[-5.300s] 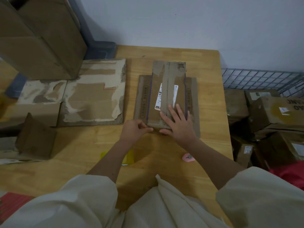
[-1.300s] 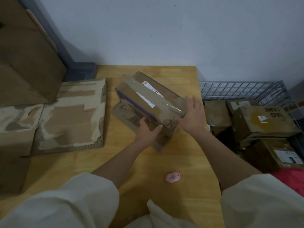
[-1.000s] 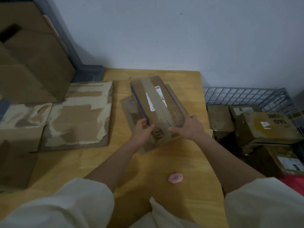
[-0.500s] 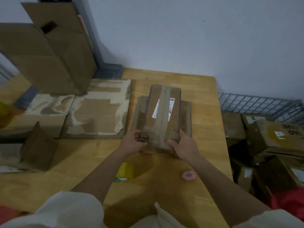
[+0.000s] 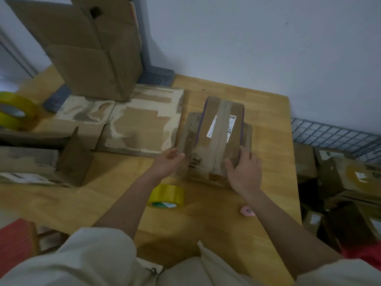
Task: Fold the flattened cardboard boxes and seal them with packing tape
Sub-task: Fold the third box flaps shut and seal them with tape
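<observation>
Possibly the box slides toward twelve o'clock: right hand lies flat on it, left hand relaxed beside.

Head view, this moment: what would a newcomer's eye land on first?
The taped cardboard box at the table's centre, lying on a flattened carton, with the right hand resting on its near right corner and the left hand open beside its left edge. Next, the yellow tape roll just below the left forearm, and the small pink object near the right forearm.
</observation>
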